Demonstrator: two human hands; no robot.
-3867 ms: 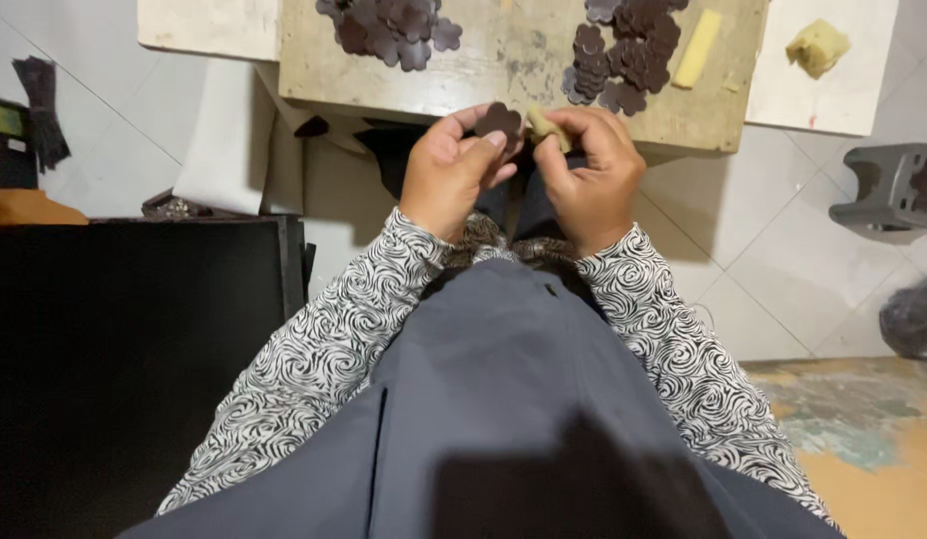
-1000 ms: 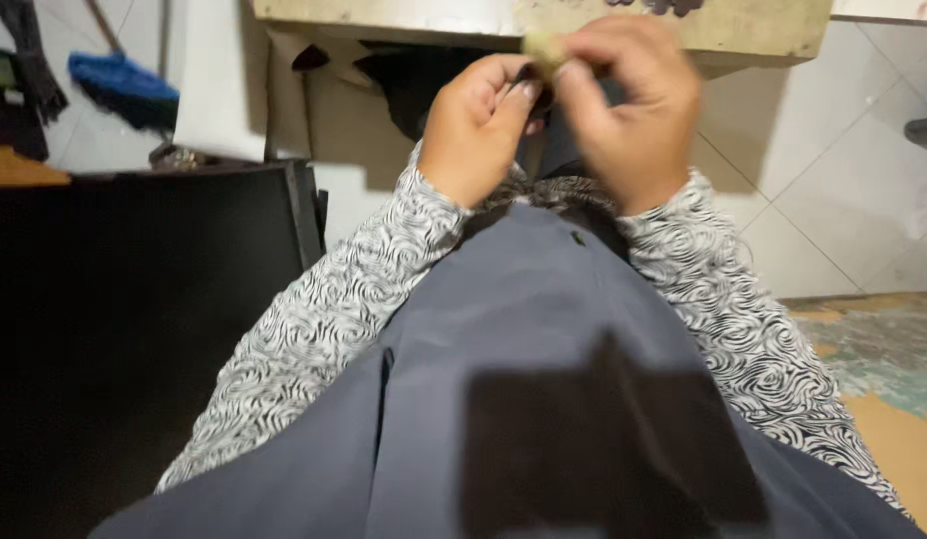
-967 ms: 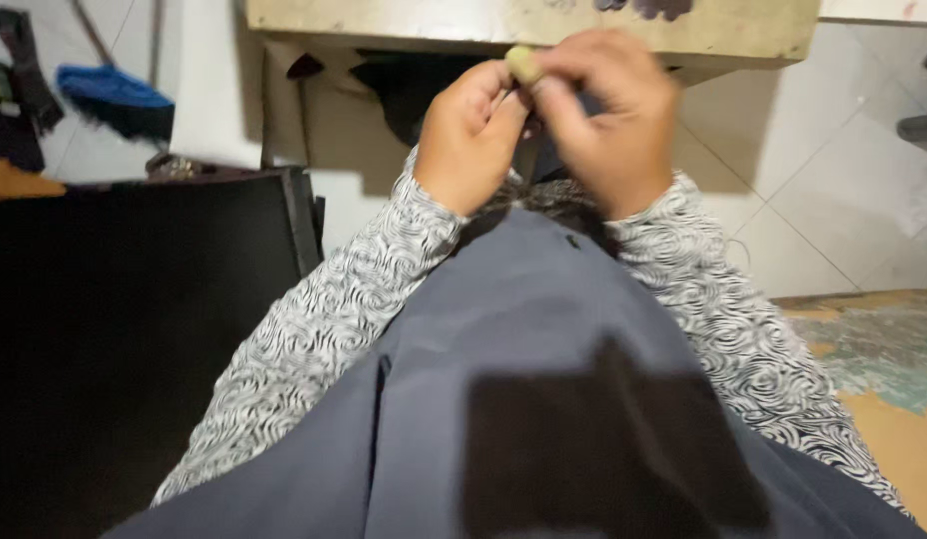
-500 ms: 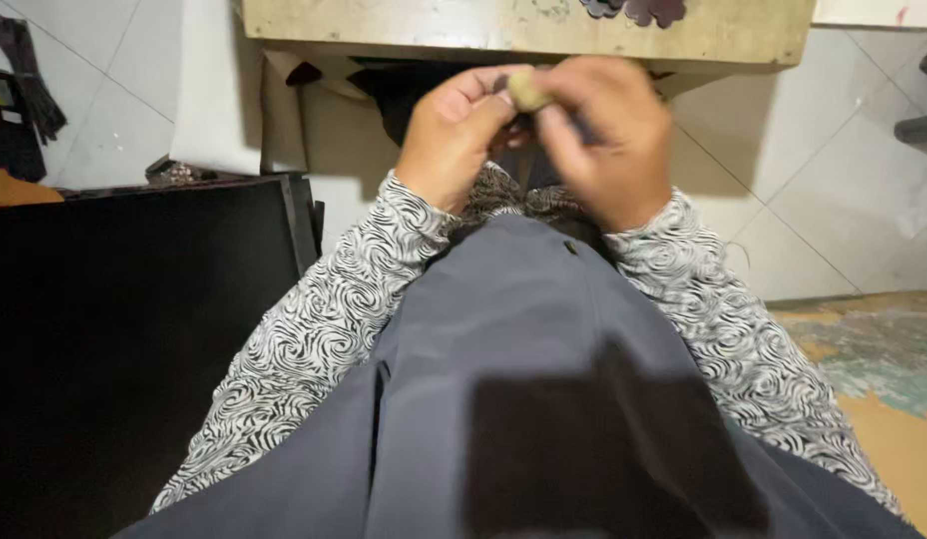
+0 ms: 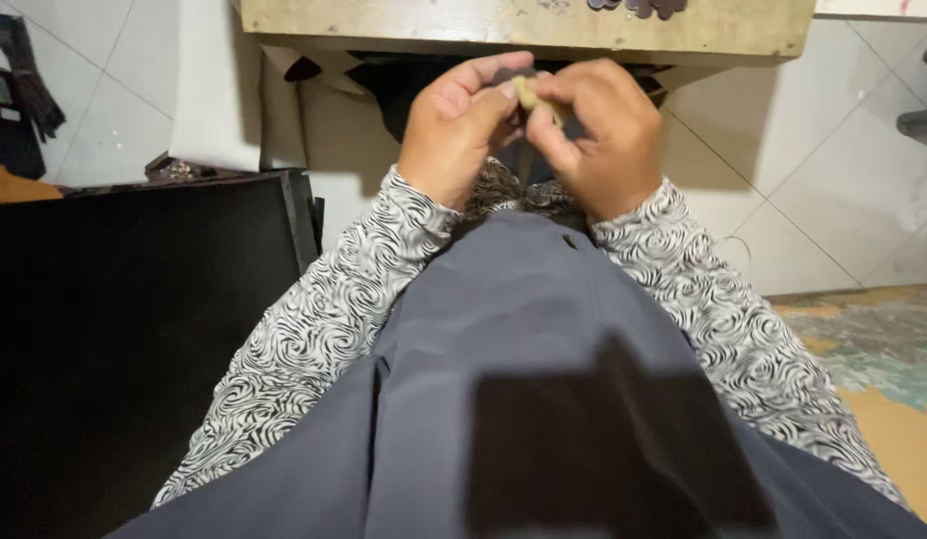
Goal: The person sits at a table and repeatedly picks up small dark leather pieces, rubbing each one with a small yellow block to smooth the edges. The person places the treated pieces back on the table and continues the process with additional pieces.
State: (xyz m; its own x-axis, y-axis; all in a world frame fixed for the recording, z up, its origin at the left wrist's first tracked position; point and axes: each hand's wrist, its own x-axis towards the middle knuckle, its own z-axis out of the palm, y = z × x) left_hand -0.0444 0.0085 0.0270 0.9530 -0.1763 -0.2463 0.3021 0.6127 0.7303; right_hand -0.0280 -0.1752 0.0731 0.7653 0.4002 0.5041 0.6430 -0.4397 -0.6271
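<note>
While both hands are drawn together over the lap, a small tan, block-like piece [image 5: 526, 92] sits between their fingertips, just below the near edge of the worn wooden work board [image 5: 404, 20]. The left hand [image 5: 462, 135] is curled narrow, its thumb and forefinger pinching the tan piece from the left; the right hand [image 5: 595, 135] is likewise closed in, its fingertips pressing on the same piece from the right, so the two hands touch each other around it. A dark flat piece [image 5: 511, 76] shows just behind the tan one, against the left fingers; which hand grips it cannot be told. Both wrists come out of black-and-white swirl-patterned sleeves [image 5: 329, 329], and a grey apron-like cloth [image 5: 523, 339] covers the lap below the hands.

At the far edge of the board lies a small heap of dark brown cut-out pieces [image 5: 638, 7], only partly in view and well apart from the hands. Left of the lap stands a large black open box [image 5: 134, 329]; its inside is too dark to show any contents. The white tiled floor [image 5: 863, 170] runs to the right, meeting a worn, paint-stained patch of ground [image 5: 873, 349] near the right elbow.
</note>
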